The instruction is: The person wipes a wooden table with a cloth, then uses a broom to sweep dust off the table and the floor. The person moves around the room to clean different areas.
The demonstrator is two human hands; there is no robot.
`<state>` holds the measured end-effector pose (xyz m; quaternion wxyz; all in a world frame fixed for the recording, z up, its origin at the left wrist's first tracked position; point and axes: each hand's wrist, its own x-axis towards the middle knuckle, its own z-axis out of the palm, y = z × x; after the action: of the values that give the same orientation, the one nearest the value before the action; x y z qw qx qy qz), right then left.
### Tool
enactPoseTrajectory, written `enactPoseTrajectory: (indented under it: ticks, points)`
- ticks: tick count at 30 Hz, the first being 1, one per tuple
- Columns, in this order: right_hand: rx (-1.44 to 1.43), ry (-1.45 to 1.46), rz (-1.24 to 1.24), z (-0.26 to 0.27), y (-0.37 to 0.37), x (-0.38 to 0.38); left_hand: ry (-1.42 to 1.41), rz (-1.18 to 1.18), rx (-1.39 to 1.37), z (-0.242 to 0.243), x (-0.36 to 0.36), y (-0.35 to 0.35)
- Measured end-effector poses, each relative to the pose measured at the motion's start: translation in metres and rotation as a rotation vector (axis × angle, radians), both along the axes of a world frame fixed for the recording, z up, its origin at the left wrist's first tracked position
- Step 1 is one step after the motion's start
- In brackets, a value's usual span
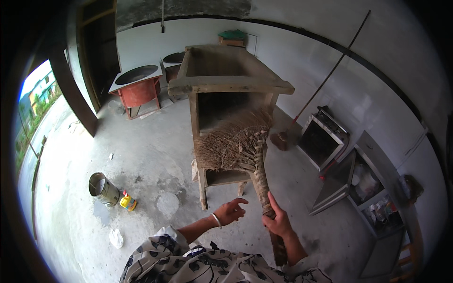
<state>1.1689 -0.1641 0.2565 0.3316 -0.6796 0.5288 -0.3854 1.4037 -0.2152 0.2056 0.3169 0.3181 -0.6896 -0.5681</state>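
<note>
My right hand point(277, 218) is closed around the bound handle of a twig broom point(233, 145). The broom's fanned bristles point up and to the left, in front of a large wooden box-like stand point(230, 85) on legs. They cover part of its dark front opening. Whether the bristle tips touch the wood I cannot tell. Left of the handle, my left hand point(230, 213) hovers with bent, parted fingers and holds nothing. A pale bangle point(216, 220) circles that wrist.
Left on the concrete floor are a metal bucket point(103, 189), a yellow bottle point(127, 201) and a white plastic bag point(116, 238). A red-framed wok stove point(138, 88) stands behind. To the right are a long-handled broom point(279, 139), a gas cooker point(322, 138) and an open-doored cabinet point(371, 198).
</note>
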Motion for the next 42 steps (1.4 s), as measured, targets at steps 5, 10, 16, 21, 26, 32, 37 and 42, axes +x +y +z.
enactPoseTrajectory:
  ticks: [5,10,16,21,26,32,37,42]
  points:
    - [0.094,-0.134,0.094,0.046,-0.097,-0.026,-0.08,0.185,-0.04,0.02,0.074,-0.037]
    - [0.361,-0.261,0.137,0.085,-0.178,-0.004,-0.103,0.355,-0.149,0.032,0.14,-0.064]
    - [0.46,-0.349,-0.005,0.065,-0.249,0.048,-0.001,0.265,-0.136,0.049,0.14,-0.098]
    - [0.574,-0.336,0.029,0.088,-0.207,0.057,0.015,0.145,-0.119,0.048,0.13,-0.12]
    - [0.656,-0.305,0.123,0.159,-0.118,0.003,0.066,0.103,-0.069,0.044,0.124,-0.123]
    - [0.503,-0.233,0.146,0.155,-0.116,0.008,0.141,0.115,0.102,0.033,0.13,-0.112]
    - [0.647,-0.256,0.051,0.123,-0.226,0.032,0.209,0.015,0.121,0.007,0.112,-0.115]
    - [0.663,-0.188,0.081,0.126,-0.205,0.03,0.098,0.054,0.098,0.009,0.117,-0.096]
